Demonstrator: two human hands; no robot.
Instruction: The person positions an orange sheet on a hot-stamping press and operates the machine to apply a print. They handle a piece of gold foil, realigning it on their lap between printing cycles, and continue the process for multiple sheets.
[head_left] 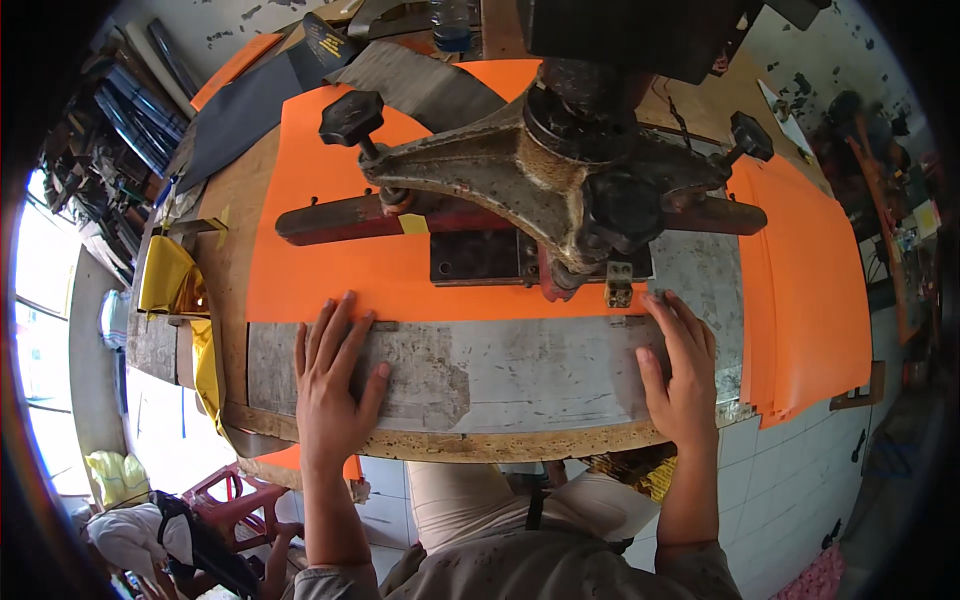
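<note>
An orange sheet [340, 270] lies on the grey metal plate [520, 370] under a heavy press head [540, 170] with black knobs. My left hand [335, 370] rests flat, its fingers spread and their tips on the sheet's near edge. On the right, my right hand [680, 360] lies with fingers stretched out, tips by the sheet's near right corner. Neither hand holds anything. A dark rectangular plate [480, 258] sits beneath the press head, and a small metal block [619, 285] stands at its right end. The press hides part of the sheet.
A stack of orange sheets [805, 290] sits to the right of the plate. Gold foil [170, 275] hangs at the left table edge. Dark sheets [245, 125] and a bottle [452, 25] are at the back. Another person [150, 540] bends near a red stool [235, 505] at lower left.
</note>
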